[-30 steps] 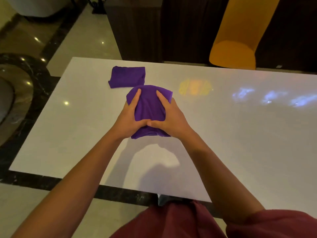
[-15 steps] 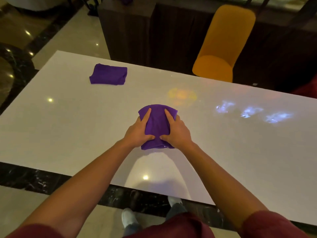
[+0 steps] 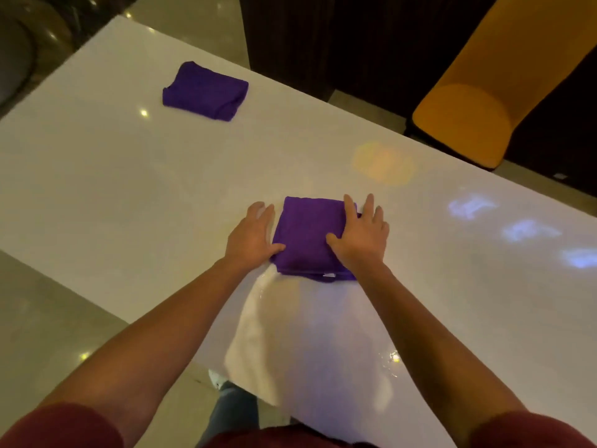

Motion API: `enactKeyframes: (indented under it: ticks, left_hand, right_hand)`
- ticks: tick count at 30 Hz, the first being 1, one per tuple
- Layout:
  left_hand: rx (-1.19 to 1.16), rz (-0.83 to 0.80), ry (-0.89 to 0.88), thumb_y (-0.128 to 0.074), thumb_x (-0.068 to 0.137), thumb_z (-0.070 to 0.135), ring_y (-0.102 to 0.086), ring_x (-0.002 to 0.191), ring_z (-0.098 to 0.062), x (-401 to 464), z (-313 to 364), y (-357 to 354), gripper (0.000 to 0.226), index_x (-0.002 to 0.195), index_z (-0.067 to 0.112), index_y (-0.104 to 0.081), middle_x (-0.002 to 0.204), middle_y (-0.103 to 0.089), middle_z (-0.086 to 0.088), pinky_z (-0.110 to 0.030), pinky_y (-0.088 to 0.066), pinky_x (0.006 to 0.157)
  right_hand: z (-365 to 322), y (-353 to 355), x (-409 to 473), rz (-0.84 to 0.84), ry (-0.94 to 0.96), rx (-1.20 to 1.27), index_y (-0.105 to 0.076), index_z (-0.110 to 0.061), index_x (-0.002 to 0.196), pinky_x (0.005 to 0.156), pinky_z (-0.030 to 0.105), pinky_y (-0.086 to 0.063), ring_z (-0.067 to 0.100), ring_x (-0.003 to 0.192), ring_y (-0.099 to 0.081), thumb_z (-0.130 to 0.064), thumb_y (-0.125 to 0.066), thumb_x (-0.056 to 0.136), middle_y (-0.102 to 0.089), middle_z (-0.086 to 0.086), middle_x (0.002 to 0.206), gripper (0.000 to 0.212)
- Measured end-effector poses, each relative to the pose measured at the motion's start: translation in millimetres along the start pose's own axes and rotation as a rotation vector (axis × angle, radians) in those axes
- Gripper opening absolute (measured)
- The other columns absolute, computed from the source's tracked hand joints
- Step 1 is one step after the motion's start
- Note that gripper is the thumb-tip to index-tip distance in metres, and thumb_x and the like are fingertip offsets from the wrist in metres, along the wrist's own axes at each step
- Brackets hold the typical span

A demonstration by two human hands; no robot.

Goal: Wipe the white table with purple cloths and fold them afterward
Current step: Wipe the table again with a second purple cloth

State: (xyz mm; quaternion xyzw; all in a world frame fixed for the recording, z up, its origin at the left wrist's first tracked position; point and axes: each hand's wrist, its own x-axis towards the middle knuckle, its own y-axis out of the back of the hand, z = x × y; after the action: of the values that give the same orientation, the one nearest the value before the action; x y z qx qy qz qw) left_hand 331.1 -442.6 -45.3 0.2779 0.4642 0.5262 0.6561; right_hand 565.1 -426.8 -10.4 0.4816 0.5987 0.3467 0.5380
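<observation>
A folded purple cloth (image 3: pixel 307 236) lies flat in the middle of the white table (image 3: pixel 129 195). My left hand (image 3: pixel 250 236) rests beside its left edge, fingers straight, thumb touching the cloth. My right hand (image 3: pixel 361 232) lies flat over the cloth's right side with fingers spread. A second folded purple cloth (image 3: pixel 205 90) sits apart near the table's far left corner.
A yellow chair (image 3: pixel 478 92) stands beyond the table's far edge on the right. A dark wooden cabinet (image 3: pixel 307 33) rises behind the table. Polished floor (image 3: pixel 38 318) lies to the left of the near edge. Light reflections mark the tabletop on the right.
The cloth came back toward me from beside the far cloth and now lies flat. Both hands have opened from gripping it to lying flat along its sides.
</observation>
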Motion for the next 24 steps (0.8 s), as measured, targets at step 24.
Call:
enactKeyframes:
  ticks: [24]
  left_hand:
    - [0.073,0.452,0.445,-0.019,0.109,0.038,-0.011,0.160,-0.031,-14.1,-176.4,7.0,0.062,0.162,0.006,-0.028,0.171,-0.021,-0.012,-0.052,-0.005,0.130]
  right_hand:
    - [-254.4,-93.5,133.8,0.123,0.370,-0.065,-0.028,-0.031,0.166,0.126,0.070,-0.006,0.044,0.161,-0.009,-0.066,-0.027,0.101,-0.021,0.012,0.175,0.074]
